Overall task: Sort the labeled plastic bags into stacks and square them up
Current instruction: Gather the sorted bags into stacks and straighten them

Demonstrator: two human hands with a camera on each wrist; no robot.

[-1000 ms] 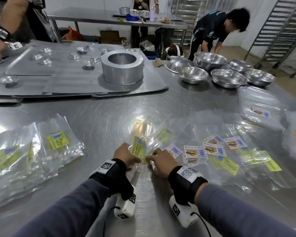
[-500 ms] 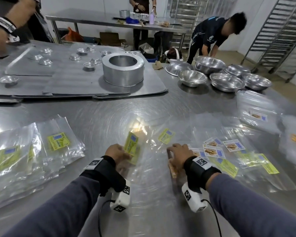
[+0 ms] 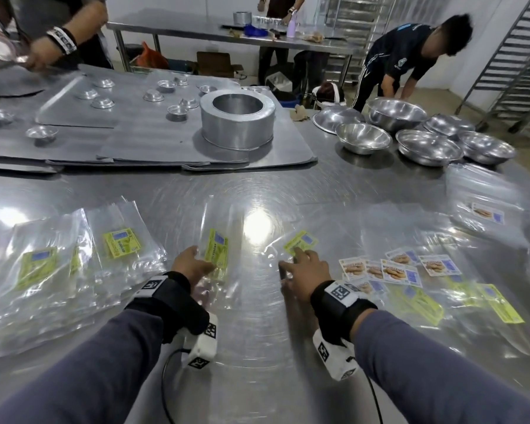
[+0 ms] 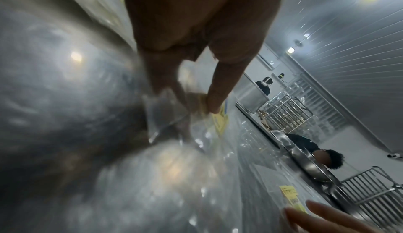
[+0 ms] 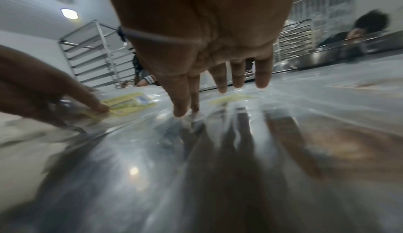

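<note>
The left hand point(image 3: 193, 264) has drawn its green-labelled bag point(image 3: 216, 250) leftward, apart from the right hand point(image 3: 303, 270).

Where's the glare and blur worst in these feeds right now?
Head view: a bright lamp reflection on the table between the two green labels washes out the clear plastic; the frame edges bend. Left wrist view: the near foreground smears; the left hand is dim, its green-label bag is readable. Right wrist view: the right hand is fairly sharp, with streaked steel and finger shadows below it.

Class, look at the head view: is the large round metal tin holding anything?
No. The large round metal tin shows only its bare inner wall and bottom.
</note>
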